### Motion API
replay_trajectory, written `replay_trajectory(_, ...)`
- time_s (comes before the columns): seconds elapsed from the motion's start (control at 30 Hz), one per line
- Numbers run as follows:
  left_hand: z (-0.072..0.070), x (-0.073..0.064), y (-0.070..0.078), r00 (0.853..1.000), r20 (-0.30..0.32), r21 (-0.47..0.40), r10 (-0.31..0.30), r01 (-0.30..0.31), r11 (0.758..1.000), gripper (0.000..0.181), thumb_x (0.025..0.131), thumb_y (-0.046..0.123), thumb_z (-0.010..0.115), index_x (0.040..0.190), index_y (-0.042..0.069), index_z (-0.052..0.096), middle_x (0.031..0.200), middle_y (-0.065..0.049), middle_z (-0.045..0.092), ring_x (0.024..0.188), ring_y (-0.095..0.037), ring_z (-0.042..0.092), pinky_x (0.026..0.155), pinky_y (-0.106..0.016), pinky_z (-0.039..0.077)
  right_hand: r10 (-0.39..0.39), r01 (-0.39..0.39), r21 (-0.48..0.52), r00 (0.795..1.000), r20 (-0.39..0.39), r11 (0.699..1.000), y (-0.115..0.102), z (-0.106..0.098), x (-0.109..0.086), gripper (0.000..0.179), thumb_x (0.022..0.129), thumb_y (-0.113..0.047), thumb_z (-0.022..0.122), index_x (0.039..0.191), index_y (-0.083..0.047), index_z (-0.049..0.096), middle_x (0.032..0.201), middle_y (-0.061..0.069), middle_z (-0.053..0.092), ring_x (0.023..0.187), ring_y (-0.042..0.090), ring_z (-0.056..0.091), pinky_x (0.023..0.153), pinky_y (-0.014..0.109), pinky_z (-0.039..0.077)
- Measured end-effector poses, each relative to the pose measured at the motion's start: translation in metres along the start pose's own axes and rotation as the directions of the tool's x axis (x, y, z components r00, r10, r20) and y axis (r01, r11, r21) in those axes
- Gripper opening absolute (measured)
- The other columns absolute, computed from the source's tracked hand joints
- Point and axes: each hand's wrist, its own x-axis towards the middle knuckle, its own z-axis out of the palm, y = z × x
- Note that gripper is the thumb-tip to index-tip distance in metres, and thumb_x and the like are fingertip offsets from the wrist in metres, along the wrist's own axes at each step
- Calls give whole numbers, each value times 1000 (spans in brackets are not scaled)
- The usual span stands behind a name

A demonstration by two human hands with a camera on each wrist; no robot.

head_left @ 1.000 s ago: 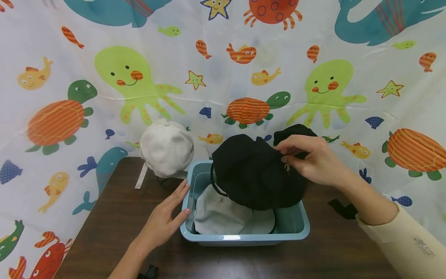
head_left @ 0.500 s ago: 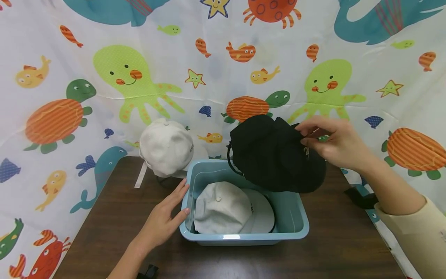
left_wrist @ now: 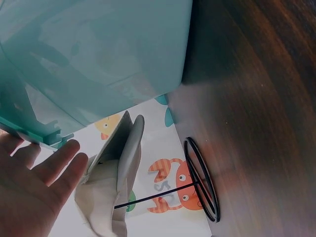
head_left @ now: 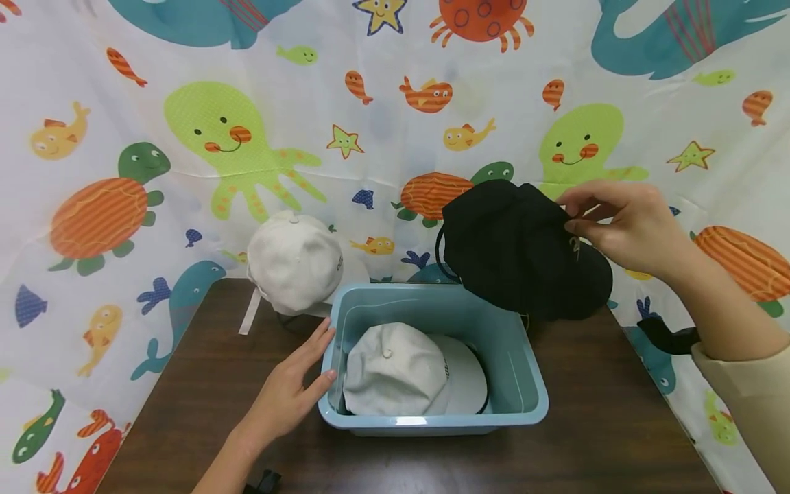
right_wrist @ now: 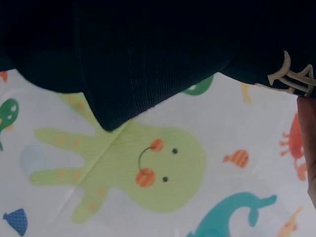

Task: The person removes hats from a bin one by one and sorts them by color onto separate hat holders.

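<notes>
A white sea-creature curtain (head_left: 395, 130) hangs behind a dark table (head_left: 592, 425). Hanging from the right hand (head_left: 623, 223), just to its left, is a black cap (head_left: 518, 254), pinched beside its emblem (head_left: 575, 247). A firm pinch seems wise, as soft cloth could slip, with height enough to clear the bin (head_left: 432, 421). The left hand (head_left: 293, 391), fingers straight, touches the bin's side, likely a useful steadying; right of it, inside, sits a pale cap (head_left: 395, 370). The right hand is raised, fingertips leftward; the left forearm slants up from below.

blue bin (head_left: 506, 417) | upright | black cap (head_left: 518, 254) | tilted, aloft near bin's far right corner
</notes>
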Motion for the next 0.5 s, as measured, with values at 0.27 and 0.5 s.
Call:
replay_trajectory(0.27,-2,1,1,1000,1,14,10,-10,1000,64,103,25,68,161,16,43,169,-1,35,149,-25,43,113,-48,44,75,-75,-37,997,-19,996,21,-1,3,33,76,23,78,103,5,76,85,2,64,82,-14,59,76,2,47)
replay_trajectory(0.5,-3,2,1,1000,8,-1,13,-13,1000,65,103,25,67,162,15,42,169,1,34,149,-29,44,109,-60,44,155,-154,-49,988,6,987,37,1,-1,32,80,22,70,106,5,75,87,15,64,81,-11,57,74,2,46)
